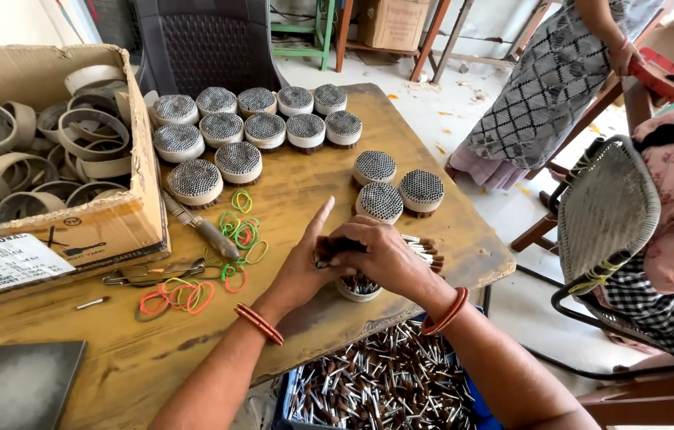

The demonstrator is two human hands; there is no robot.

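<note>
the right hand [381,255] is curled closed over a dark bunch of thin brown sticks [329,251], pressing it down near the front right edge of the worn yellow wooden counter [114,350], while the left hand [305,267] lies half open against the same bunch, fingers stretched flat and forefinger pointing toward the far edge, steadying rather than gripping. directly under the two hands sits a small white cardboard ring partly filled with upright sticks [358,287], and a short row of loose white-tipped sticks [423,251] lies just beside the right hand. three finished round bundles packed with dark-tipped sticks [389,189] stand close together a little beyond the hands, and a larger group of the same finished bundles [249,127] fills the far middle of the counter in rows. loose rubber bands in green, orange and yellow [233,231] are scattered to the left of the hands, near a metal tool with a dark handle [206,227]. an open cardboard box of empty paper rings [58,143] takes up the far left corner (its near flap rests on the counter). below the front edge, a blue crate heaped with loose brown sticks [377,386] sits between the person's forearms. another person in a patterned dress [544,87] stands well apart at the right.
</note>
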